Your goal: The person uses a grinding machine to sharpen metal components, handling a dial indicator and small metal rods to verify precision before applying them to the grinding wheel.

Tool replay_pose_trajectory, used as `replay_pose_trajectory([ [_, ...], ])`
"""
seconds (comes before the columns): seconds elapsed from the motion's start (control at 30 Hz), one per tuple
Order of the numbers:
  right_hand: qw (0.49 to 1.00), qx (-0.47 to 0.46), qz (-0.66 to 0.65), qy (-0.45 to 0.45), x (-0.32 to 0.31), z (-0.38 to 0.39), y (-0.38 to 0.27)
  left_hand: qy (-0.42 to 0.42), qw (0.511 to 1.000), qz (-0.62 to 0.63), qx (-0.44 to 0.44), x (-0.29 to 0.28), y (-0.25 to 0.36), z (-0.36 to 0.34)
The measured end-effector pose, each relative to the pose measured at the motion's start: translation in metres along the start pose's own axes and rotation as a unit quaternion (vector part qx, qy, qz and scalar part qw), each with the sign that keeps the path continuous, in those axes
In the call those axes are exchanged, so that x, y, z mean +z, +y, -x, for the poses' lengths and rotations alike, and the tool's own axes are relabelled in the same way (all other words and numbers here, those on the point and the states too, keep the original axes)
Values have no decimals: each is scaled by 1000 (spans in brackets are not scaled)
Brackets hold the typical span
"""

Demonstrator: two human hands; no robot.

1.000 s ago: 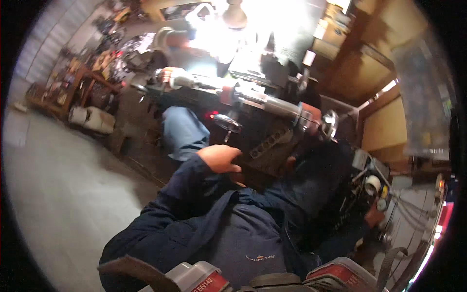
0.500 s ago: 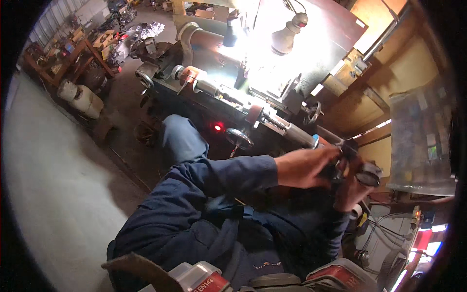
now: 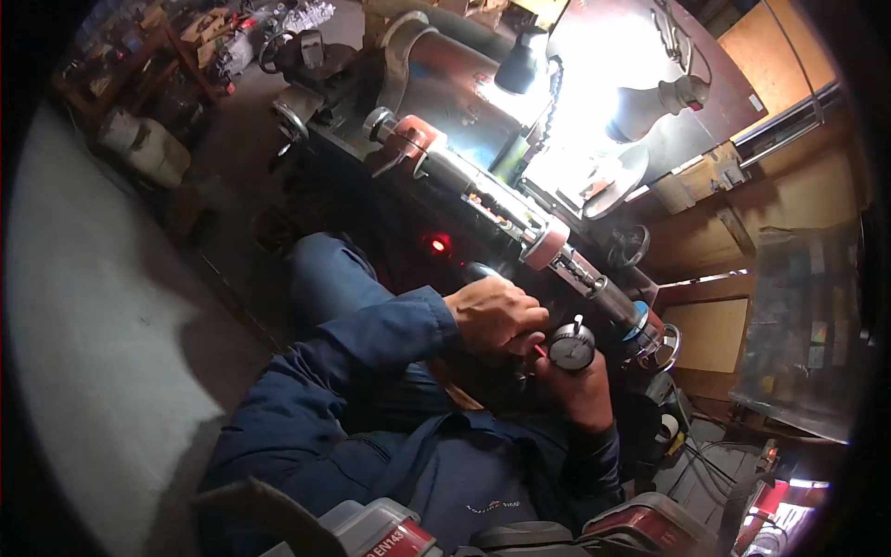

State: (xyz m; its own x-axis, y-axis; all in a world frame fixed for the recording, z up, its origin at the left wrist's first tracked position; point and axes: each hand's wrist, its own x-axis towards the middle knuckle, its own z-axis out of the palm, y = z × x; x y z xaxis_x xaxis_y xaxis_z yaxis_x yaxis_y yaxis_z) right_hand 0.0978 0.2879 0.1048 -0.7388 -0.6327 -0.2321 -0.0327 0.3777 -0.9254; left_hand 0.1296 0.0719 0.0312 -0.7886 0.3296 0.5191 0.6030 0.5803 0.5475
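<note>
In front of my body, my right hand (image 3: 583,388) is wrapped round a round dial gauge (image 3: 572,346) with a dark face, a silvery rim and a small pale knob on top. Close on its left, my left hand (image 3: 497,316) is curled with its fingertips pinched together. A thin red piece (image 3: 540,350) shows between the two hands. Whatever the left fingers grip is hidden by the hand. Just beyond my hands lies a long machine shaft (image 3: 483,200) with reddish collars, slanting from far left to near right.
Two bright lamps, a black one (image 3: 522,61) and a larger one (image 3: 650,110), hang over the machine bed. Handwheels (image 3: 629,245) stick out from the machine. A red light (image 3: 437,246) glows on its front. Clear plastic sheeting (image 3: 800,325) hangs at the right.
Both hands have come left and lower in the view with the gauge, away from the shaft's near right end. The gauge's face now shows more plainly. The view itself has shifted.
</note>
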Motion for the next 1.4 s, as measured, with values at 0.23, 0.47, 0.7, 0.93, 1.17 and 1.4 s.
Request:
replay_pose_trajectory([
  [0.23,987,-51,132,73,15,17,1,-36,974,81,-209,29,25,6],
  [0.47,952,-178,243,57,25,-5,-8,10,955,250,-162,8,-13,17],
  [0.7,933,-279,222,43,16,-49,-61,-2,934,213,-286,-75,-10,2],
  [0.93,951,-266,118,105,4,-138,-108,-45,988,105,-108,-151,-66,-22],
  [1.17,856,-435,270,73,12,-189,-108,90,954,-250,-139,-157,-120,7],
  [1.4,854,-426,281,98,23,-197,-105,43,951,-279,-126,-173,-115,2],
])
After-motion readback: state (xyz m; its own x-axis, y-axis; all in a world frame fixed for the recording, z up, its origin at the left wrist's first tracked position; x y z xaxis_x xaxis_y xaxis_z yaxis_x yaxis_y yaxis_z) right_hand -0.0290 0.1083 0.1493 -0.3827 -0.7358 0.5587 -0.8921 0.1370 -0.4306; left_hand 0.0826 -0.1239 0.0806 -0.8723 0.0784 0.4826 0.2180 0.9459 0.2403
